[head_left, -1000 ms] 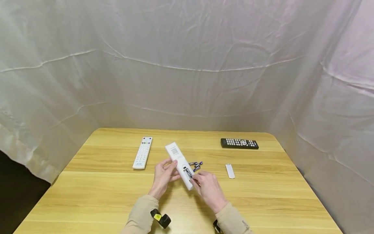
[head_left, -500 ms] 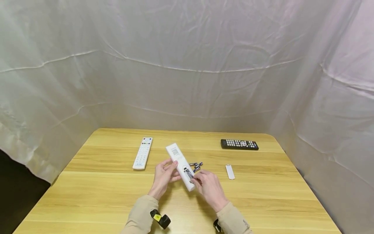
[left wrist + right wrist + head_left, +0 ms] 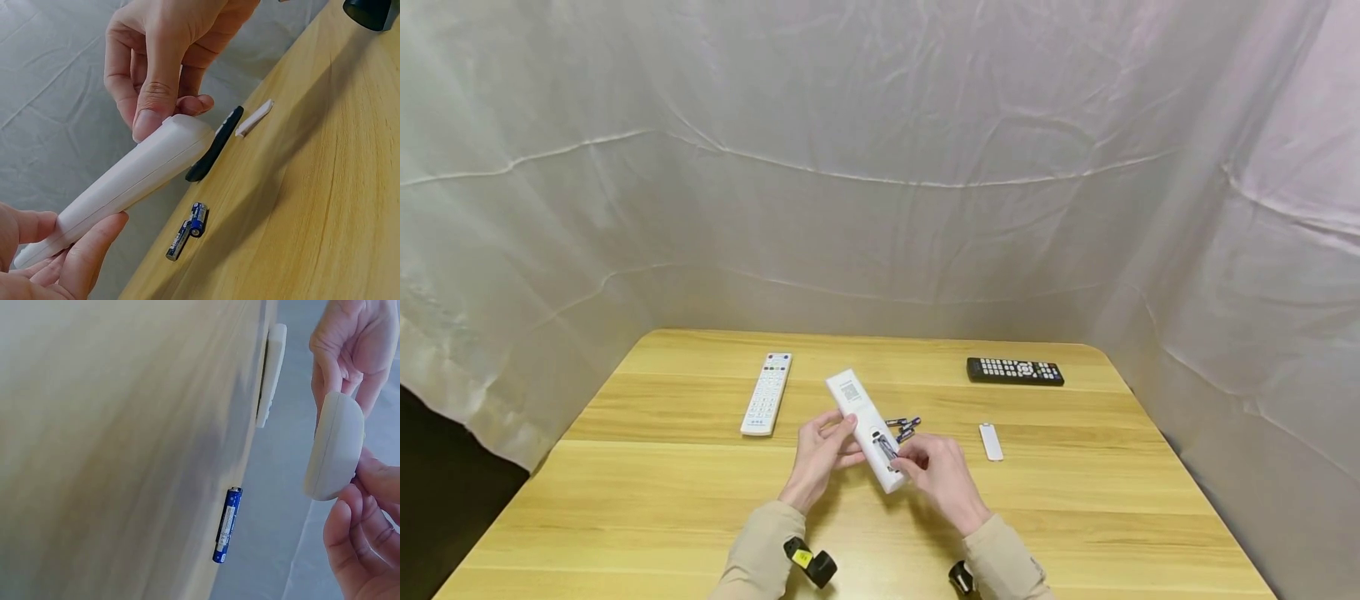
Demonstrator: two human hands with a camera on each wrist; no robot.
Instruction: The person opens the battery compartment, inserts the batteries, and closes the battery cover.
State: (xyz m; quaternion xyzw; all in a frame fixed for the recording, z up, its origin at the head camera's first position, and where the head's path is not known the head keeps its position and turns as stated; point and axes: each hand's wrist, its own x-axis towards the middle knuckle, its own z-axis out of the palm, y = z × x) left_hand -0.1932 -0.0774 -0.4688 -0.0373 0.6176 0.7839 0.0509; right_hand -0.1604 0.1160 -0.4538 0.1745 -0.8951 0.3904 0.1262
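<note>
My left hand point(image 3: 822, 454) holds a white remote control point(image 3: 853, 400) above the table, its back turned up. The remote's battery compartment point(image 3: 880, 437) is uncovered, and a battery point(image 3: 887, 448) lies slanted in it. Thumb and fingertips of my right hand point(image 3: 942, 475) pinch that battery's near end at the compartment's edge. In the left wrist view the right thumb point(image 3: 150, 122) sits against the remote's end; the compartment is hidden there. Several loose blue batteries point(image 3: 906, 428) lie on the table just beyond the remote.
A second white remote point(image 3: 766, 393) lies buttons up at the left. A black remote point(image 3: 1015, 370) lies at the back right. The white battery cover point(image 3: 991, 442) rests right of my right hand. Pale curtains point(image 3: 880, 250) surround the wooden table point(image 3: 1075, 517).
My right fingertips have shifted slightly at the compartment, with the wrist a little further right. The remote has come slightly lower in the head view; my left hand keeps its grip.
</note>
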